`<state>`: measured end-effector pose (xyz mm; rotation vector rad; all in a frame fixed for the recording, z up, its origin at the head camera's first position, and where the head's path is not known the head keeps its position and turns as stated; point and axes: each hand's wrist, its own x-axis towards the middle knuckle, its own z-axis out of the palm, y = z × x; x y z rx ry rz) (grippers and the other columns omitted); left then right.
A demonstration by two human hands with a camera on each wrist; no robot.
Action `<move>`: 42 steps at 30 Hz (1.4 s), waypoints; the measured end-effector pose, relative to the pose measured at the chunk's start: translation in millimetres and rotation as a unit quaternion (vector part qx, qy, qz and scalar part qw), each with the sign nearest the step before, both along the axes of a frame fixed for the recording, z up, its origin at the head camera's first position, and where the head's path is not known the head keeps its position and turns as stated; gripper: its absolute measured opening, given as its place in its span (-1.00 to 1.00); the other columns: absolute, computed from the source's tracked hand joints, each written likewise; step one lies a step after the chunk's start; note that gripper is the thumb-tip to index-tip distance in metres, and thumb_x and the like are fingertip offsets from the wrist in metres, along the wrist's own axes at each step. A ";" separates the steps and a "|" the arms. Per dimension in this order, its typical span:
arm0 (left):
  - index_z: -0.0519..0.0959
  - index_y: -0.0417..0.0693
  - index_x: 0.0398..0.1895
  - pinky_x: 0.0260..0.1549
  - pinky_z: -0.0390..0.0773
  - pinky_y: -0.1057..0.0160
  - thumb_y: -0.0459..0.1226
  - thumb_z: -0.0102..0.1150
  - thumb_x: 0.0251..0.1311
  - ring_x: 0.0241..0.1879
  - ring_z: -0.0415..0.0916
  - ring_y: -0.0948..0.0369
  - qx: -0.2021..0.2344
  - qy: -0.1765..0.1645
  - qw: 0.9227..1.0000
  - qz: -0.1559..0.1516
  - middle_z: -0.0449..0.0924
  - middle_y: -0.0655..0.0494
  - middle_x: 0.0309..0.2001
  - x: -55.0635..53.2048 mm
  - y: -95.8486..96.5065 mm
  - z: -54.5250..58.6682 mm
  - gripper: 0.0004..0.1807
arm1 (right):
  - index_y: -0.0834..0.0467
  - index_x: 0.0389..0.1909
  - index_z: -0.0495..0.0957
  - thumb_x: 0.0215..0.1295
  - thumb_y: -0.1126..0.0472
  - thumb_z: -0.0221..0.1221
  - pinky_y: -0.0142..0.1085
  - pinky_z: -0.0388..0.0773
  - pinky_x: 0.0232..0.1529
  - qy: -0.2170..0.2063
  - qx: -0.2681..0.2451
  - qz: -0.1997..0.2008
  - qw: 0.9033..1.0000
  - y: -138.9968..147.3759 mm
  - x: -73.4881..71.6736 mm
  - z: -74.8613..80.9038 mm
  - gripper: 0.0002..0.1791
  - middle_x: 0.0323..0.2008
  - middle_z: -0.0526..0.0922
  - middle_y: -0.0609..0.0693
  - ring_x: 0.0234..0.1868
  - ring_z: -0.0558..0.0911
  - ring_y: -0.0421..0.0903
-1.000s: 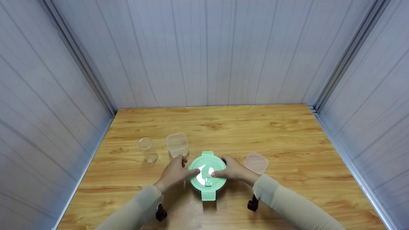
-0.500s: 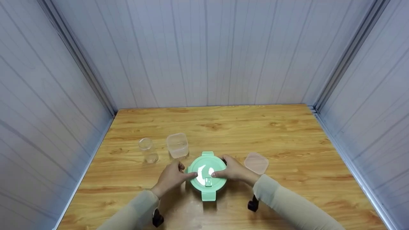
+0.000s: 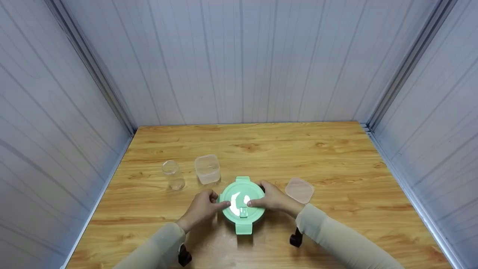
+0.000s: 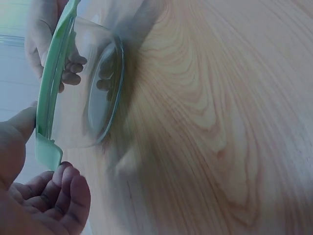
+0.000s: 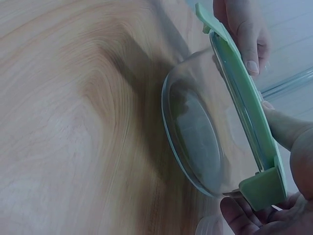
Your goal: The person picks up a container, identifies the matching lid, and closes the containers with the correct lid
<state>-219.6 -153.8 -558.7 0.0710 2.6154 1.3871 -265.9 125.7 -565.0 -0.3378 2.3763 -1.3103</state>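
Observation:
A round glass food container (image 5: pixel 195 142) stands on the table with a light green lid (image 3: pixel 242 192) on top. The lid's front clip (image 3: pixel 244 229) and back clip (image 3: pixel 242 179) stick outward. On the left side, my left hand (image 3: pixel 201 209) has its thumb on the lid's rim, and its curled fingertips touch the edge of a side clip (image 4: pixel 48 154). My right hand (image 3: pixel 275 198) grips the opposite side, thumb on top of the lid and fingers by another side clip (image 5: pixel 264 189). Some right fingers show through the glass in the left wrist view.
Behind the left hand stand a clear cylindrical jar (image 3: pixel 173 175) and a clear square container (image 3: pixel 207 170). A translucent square lid (image 3: pixel 300 190) lies beyond the right wrist. Grey panel walls (image 3: pixel 239 67) border the wooden table (image 3: pixel 336 157) at the back and sides.
My left hand has shifted slightly left and toward me, its thumb drawing back from the lid's middle to nearer the rim. The right hand and the container have stayed in place.

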 end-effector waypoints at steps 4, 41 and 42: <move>0.61 -0.20 -0.18 -0.34 0.51 0.30 -0.03 0.58 0.27 -0.32 0.47 0.20 0.016 0.003 1.000 -0.008 0.56 0.07 -0.33 -0.1 -0.3 -1.1 -0.56 | 0.26 0.41 0.45 0.23 -0.02 0.60 0.10 0.51 0.44 0.000 0.001 0.000 1.000 0.0 -0.4 0.5 -0.15 0.25 0.63 0.15 0.30 0.60 0.10; 0.74 -0.25 -0.12 -0.27 0.71 0.23 -0.12 0.52 0.34 -0.34 0.62 0.25 0.091 -0.048 0.995 -0.011 0.76 0.05 -0.30 -5.9 -2.3 -6.1 -0.66 | 0.27 0.43 0.46 0.24 -0.06 0.59 0.12 0.52 0.44 0.010 0.018 0.007 1.000 0.3 -0.6 3.7 -0.13 0.26 0.64 0.17 0.31 0.61 0.12; 0.75 -0.25 -0.12 -0.26 0.72 0.22 -0.12 0.52 0.34 -0.34 0.62 0.25 0.092 -0.049 0.994 -0.010 0.76 0.05 -0.30 -6.2 -2.4 -6.4 -0.66 | 0.27 0.43 0.46 0.24 -0.06 0.59 0.12 0.52 0.44 0.009 0.018 0.007 1.000 0.4 -0.7 3.7 -0.13 0.27 0.63 0.18 0.32 0.60 0.13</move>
